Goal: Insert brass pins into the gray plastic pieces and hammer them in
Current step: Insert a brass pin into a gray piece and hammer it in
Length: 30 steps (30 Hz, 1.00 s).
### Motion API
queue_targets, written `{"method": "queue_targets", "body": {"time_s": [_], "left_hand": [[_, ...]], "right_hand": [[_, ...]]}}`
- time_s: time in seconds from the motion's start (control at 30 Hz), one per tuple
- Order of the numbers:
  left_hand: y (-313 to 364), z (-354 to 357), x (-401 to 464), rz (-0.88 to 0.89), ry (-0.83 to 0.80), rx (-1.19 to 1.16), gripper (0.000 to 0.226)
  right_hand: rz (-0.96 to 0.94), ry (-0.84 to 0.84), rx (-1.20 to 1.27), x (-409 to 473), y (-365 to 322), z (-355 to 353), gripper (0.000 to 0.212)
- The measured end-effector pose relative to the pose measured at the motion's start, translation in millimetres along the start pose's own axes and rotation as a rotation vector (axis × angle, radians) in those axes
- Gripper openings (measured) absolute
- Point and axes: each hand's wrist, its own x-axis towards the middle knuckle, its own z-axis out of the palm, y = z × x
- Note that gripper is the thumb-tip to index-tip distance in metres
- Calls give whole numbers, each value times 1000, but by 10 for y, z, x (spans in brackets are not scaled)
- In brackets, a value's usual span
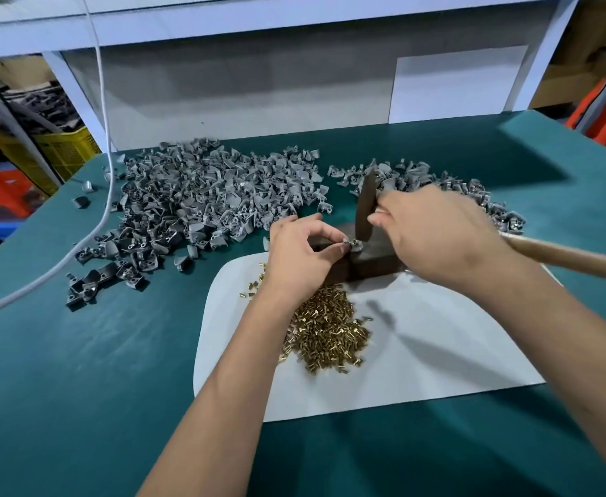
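Observation:
My left hand point(303, 251) pinches a small gray plastic piece point(352, 242) with a brass pin in it on top of a dark block point(369, 261). My right hand point(434, 233) grips a hammer: its dark metal head point(366, 206) stands just above the piece, and its wooden handle point(563, 258) runs off to the right. A heap of loose brass pins point(330, 333) lies on a white sheet point(437, 353) below my left wrist. A big pile of gray plastic pieces point(204, 199) covers the table to the left. A smaller pile point(437, 179) lies behind my right hand.
The table has a green mat point(79, 371). A white cable point(104, 195) hangs down and trails across its left side. A white backboard point(258, 87) closes the far edge. Yellow and orange crates point(43, 152) stand off the table at left.

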Motion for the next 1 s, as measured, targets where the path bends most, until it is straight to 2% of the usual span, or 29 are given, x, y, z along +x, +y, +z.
{"method": "queue_targets", "body": {"time_s": [0.07,0.1,0.23,0.27,0.37,0.4,0.47,0.53,0.6,0.67,0.7,0.8,0.83,0.87,0.97,1.0], "left_hand": [[-17,0,3,43,-2,10,21],[-19,-2,5,58,0,12,21],[3,-1,-5,20,-1,14,24],[9,-3,-9,11,2,29,21],[-17,-6,-3,62,4,31,20],[-13,-5,-5,70,5,26,24],[3,-7,-14,70,12,16,30],[30,-4,-22,57,11,30,24],[37,-11,-29,61,5,54,16],[23,-15,-29,93,-1,43,14],[12,-16,-27,92,-2,43,15],[22,-15,-22,77,-2,43,20],[31,-12,-25,62,4,40,21],[29,-20,-21,48,11,44,21],[2,-18,-12,75,-7,46,20],[-8,-13,-7,72,-5,39,19]], "right_hand": [[32,179,62,-14,4,-10,24],[55,203,106,-32,-24,16,24],[16,-43,44,-60,-55,45,26],[5,-21,15,-27,-22,1,26],[43,237,68,-11,-12,-25,24],[58,227,109,-32,-57,0,24],[40,47,100,-83,-128,85,25],[15,-37,56,-54,-75,42,25],[-1,66,0,-12,-9,-43,26],[31,238,68,-13,-26,-42,24],[31,235,95,-38,-77,-12,24],[22,-1,82,-126,-145,106,25],[33,-22,77,-102,-109,80,25],[29,0,60,-60,-68,46,24],[44,209,59,-22,-37,5,24],[43,190,65,-24,-62,25,24]]}}
